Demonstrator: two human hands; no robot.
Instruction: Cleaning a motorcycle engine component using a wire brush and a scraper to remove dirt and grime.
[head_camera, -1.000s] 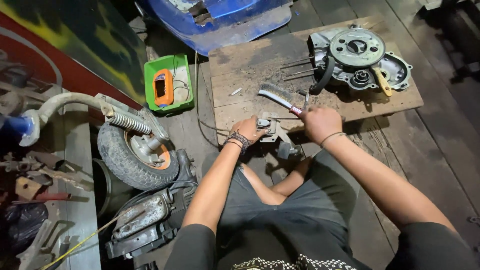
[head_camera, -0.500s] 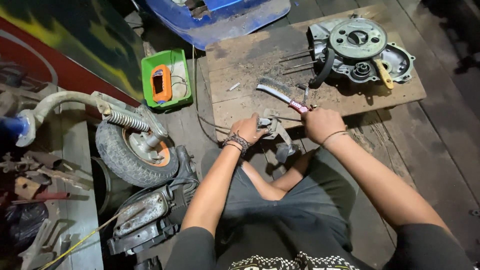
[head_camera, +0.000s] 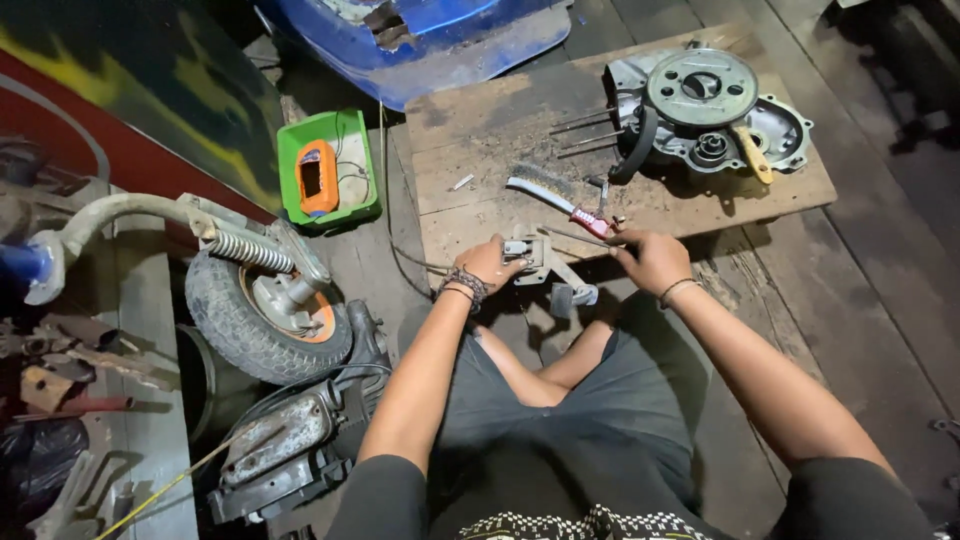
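While the person sits cross-legged on the dark plank floor (head_camera: 850, 330), both hands are up at the near edge of a low wooden board (head_camera: 480, 190). The left hand (head_camera: 490, 265), with a beaded bracelet on the wrist, is curled around a small grey metal part (head_camera: 535, 255), fingers wrapped over its left end so it's clamped against the board's edge. That part looks like some kind of carburetor or small casting, hard to say exactly. A darker bit of it hangs down just below, near the knee.

The right hand (head_camera: 650, 258) is pinched closed on the red handle end of a wire brush (head_camera: 555, 198). The brush lies flat on the board, bristles pointing up-left, well clear of the metal part. Can't tell how tight the grip is, but the fingers are definitely together, not spread.

Further back on the board sits an engine crankcase (head_camera: 710, 110) with a round plate on top and long studs sticking out to the left. A yellow-handled tool (head_camera: 750, 155) rests across it. Left of the board there's a green plastic tray (head_camera: 330, 175) holding an orange gadget, and closer in a small wheel with a tyre (head_camera: 265, 310) and a coil spring shock above it. Blue bodywork (head_camera: 440, 35) sits at the top.
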